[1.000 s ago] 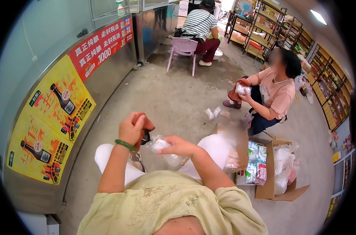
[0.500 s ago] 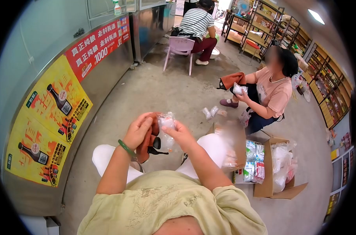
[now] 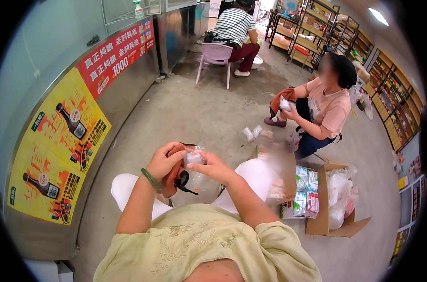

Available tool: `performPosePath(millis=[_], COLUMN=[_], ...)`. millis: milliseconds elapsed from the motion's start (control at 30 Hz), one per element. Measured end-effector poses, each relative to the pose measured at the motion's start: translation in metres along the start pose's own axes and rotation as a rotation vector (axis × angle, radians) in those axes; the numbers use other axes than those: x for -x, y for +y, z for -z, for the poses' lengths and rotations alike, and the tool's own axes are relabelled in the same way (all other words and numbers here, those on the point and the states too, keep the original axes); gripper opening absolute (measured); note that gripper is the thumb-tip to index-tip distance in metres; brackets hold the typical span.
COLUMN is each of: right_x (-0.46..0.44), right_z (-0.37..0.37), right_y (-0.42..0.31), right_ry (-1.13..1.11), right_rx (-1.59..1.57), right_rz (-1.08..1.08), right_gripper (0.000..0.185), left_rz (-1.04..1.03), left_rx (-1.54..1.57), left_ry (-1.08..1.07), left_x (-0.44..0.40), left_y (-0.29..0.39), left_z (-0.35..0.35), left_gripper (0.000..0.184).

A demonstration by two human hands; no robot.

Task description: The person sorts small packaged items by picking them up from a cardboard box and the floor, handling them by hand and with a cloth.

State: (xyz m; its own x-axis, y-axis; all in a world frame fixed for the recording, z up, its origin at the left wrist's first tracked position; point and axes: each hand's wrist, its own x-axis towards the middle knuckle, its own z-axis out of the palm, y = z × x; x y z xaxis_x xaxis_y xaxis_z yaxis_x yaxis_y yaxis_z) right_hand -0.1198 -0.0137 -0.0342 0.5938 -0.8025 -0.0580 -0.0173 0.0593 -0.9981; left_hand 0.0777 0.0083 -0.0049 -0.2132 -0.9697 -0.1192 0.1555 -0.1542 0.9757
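Observation:
My left hand (image 3: 164, 162) is closed on a rust-brown cloth pouch (image 3: 170, 182) with a black cord and a dark toggle-like piece hanging from its lower side. A white packet in clear plastic wrap (image 3: 194, 159) sits against the pouch's upper right edge, seemingly at its mouth. My right hand (image 3: 210, 166) grips this packet from the right, thumb across its front. Loose clear film hangs below the packet. How deep the packet lies in the pouch is hidden by the cloth and my fingers.
On the right, a person (image 3: 330, 103) squats with a similar brown pouch (image 3: 283, 99) and white packet. Several wrapped packets (image 3: 253, 133) lie on the floor. Beside my right knee stand cardboard boxes (image 3: 322, 202) with packs and plastic bags. Another person sits on a pink chair (image 3: 216, 54).
My right hand has pushed the packet left against the pouch, and the pouch cloth now reaches around its upper edge. The person at right has brought their pouch and packet closer together.

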Motion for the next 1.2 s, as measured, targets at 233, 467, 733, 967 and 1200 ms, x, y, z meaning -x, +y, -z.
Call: performPosePath(millis=[233, 467, 733, 967, 1200], right_x=[-0.006, -0.002, -0.004, -0.005, -0.006], right_z=[0.004, 0.006, 0.006, 0.007, 0.008], right_y=[0.012, 0.010, 0.010, 0.009, 0.015], right_ry=[0.016, 0.048, 0.082, 0.098, 0.096], right_rx=[-0.143, -0.079, -0.022, -0.040, -0.022], right_rz=[0.031, -0.020, -0.034, -0.040, -0.051], right_gripper=[0.040, 0.037, 0.034, 0.034, 0.034], left_rz=[-0.073, -0.153, -0.125, -0.097, -0.082], left_rx=[0.064, 0.156, 0.190, 0.175, 0.180], left_ry=[0.042, 0.160, 0.170, 0.170, 0.177], left_x=[-0.004, -0.012, -0.012, -0.016, -0.015], left_y=[0.000, -0.004, -0.005, -0.008, -0.011], left_z=[-0.002, -0.001, -0.002, -0.002, -0.003], left_gripper=[0.018, 0.020, 0.020, 0.021, 0.020])
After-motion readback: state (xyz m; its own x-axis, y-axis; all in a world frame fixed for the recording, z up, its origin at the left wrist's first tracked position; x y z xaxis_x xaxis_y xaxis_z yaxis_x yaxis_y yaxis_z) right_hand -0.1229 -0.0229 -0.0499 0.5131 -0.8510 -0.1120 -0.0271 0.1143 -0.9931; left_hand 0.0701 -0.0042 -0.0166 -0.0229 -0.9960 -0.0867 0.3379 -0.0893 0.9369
